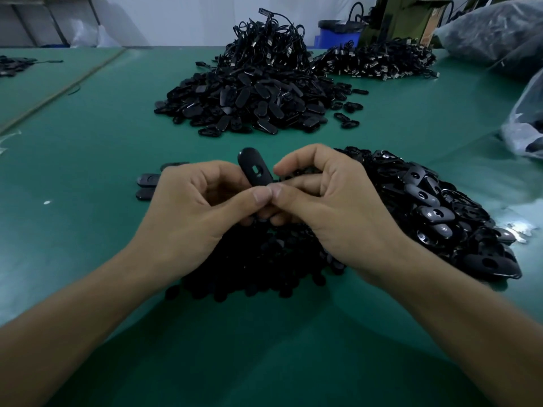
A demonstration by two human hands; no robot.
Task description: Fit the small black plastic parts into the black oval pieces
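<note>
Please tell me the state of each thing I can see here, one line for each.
Oval piece: held up, tilted, hole facing the camera.
Left hand: grips the piece, thumb on its lower end.
Right hand: pinches the same piece, thumb beside the left thumb.
Near pile: loose heap under and right of the hands.
Far pile: loose heap, no hand on it.
Cables: heaped behind the far pile.

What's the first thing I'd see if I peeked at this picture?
The left hand and right hand meet in the middle, pinching one black oval piece between them. A near heap of black parts lies just right of the hands, and a far heap sits behind, on the green table.
</note>
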